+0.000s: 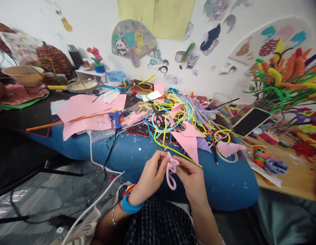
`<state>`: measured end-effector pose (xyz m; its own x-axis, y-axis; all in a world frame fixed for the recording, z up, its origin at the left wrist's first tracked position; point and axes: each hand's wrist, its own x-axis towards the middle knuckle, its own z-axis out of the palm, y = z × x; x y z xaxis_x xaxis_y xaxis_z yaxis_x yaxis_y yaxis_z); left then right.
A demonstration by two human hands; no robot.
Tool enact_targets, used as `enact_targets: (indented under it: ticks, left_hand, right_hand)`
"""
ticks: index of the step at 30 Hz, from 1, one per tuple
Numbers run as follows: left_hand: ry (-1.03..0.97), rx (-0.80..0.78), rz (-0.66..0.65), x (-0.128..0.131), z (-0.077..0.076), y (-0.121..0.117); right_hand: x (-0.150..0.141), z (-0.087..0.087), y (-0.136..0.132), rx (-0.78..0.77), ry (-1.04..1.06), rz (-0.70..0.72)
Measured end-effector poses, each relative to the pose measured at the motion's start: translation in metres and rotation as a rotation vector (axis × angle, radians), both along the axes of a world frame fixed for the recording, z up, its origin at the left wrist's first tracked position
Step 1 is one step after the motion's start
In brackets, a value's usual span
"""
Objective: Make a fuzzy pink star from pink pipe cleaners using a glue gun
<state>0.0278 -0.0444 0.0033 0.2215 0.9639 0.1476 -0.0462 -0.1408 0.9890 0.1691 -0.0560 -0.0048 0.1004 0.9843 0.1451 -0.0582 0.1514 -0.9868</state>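
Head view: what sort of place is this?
Probably a craft workspace: there's a blue glue gun, a heap of coloured pipe cleaners, and cut pink sheets on the worktop.

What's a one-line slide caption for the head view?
Left hand and right hand hold a bent pink pipe cleaner before a cluttered craft table.

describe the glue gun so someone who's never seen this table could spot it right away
Find the table edge wrapped in blue, then the big pink sheets on its left half. The glue gun lies at their right end, left of the tangled pipe cleaners. Unlike those flat sheets and thin stems, it is chunky, blue, and trails a black cord.
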Motion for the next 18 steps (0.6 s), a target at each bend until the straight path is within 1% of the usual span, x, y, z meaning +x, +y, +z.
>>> enact_targets:
  ticks: [3, 5, 7, 10, 13, 16, 18]
  left_hand:
    - [-0.103, -0.075, -0.034, 0.003, -0.002, 0.0]
    - [-0.171, -0.127, -0.052, 0.006, -0.003, 0.001]
    - [-0.218, -0.17, -0.064, 0.008, -0.003, 0.002]
    - [-0.253, -0.208, -0.088, 0.009, -0.003, 0.004]
    - [-0.247, -0.196, -0.07, 0.007, -0.004, 0.005]
    - [-0.163, -0.126, -0.008, 0.005, -0.004, 0.003]
    - [-0.072, -0.075, 0.039, 0.004, -0.005, 0.001]
  right_hand:
    - [0.0, 0.0, -0.005, 0.139, -0.275, -0.142]
    - [-0.001, -0.001, -0.006, 0.228, -0.371, -0.206]
    - [-0.001, -0.001, -0.006, 0.284, -0.413, -0.231]
    - [0.0, -0.001, -0.007, 0.302, -0.432, -0.195]
    - [0.003, 0.001, -0.009, 0.28, -0.44, -0.144]
    - [0.005, 0.005, -0.013, 0.297, -0.482, -0.099]
    - [0.004, 0.009, -0.014, 0.345, -0.54, -0.066]
